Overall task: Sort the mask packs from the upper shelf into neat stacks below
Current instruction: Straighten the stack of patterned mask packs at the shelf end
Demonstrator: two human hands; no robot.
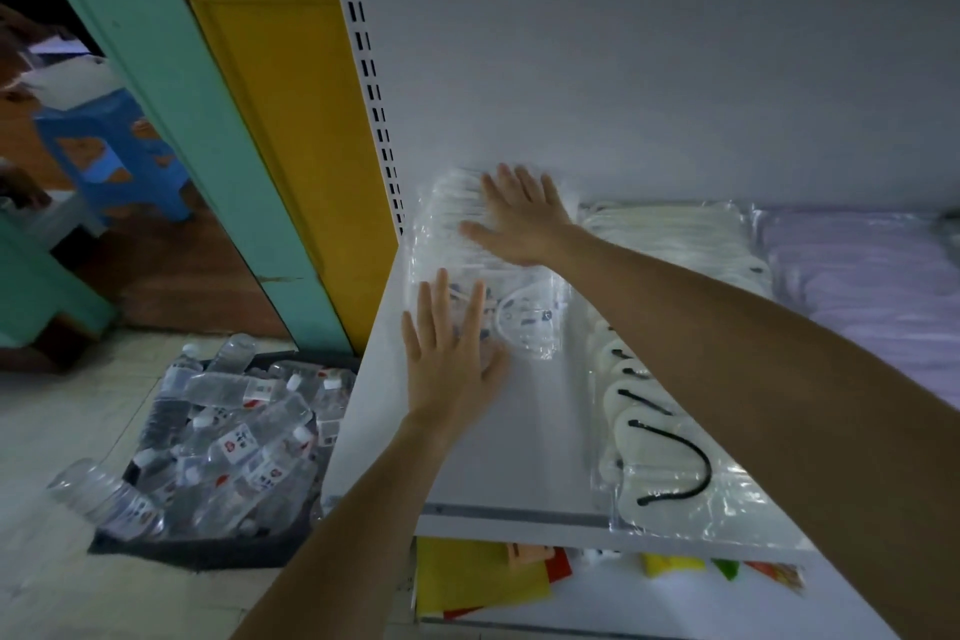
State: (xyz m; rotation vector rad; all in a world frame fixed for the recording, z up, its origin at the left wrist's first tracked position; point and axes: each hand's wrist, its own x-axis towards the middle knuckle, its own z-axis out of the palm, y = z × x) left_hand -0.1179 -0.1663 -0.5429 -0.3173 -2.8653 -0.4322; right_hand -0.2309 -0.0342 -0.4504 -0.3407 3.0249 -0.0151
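A pile of clear-wrapped white mask packs (524, 312) lies at the left end of the white shelf (519, 431), against the back panel. My left hand (449, 359) lies flat with straight fingers on the near end of that pile. My right hand (519, 218) presses flat on its far end, fingers spread. Beside it to the right runs a row of overlapping cream mask packs (670, 452) with black ear loops, reaching the shelf's front edge. More white packs (670, 234) sit behind them.
Lilac packs (862, 276) fill the shelf's right side. Below, a lower shelf holds yellow and red packets (478, 582). On the floor to the left stands a dark crate of plastic water bottles (223, 452). A blue stool (109, 151) stands further back.
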